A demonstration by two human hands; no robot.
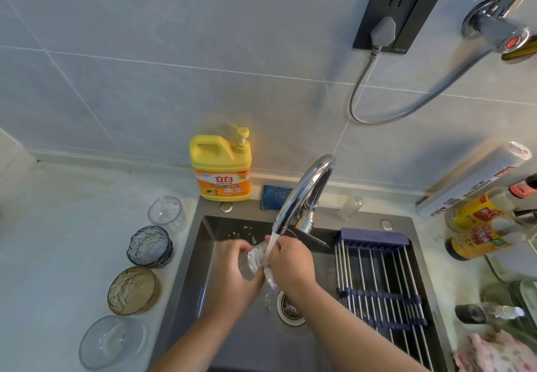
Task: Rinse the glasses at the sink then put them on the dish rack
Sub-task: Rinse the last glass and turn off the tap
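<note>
Under tap (302,188), over sink (200,261): glass (257,258) gripped by both hands, left hand (235,273) cupped beneath, right hand (290,264) curled round side. Rack (377,278) sited rightward; right hand nearer.

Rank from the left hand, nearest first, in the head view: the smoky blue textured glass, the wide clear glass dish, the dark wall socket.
1. Smoky blue textured glass, on the counter left of the left hand.
2. Wide clear glass dish, counter's near-left corner.
3. Dark wall socket, high on the tiles, right.
</note>
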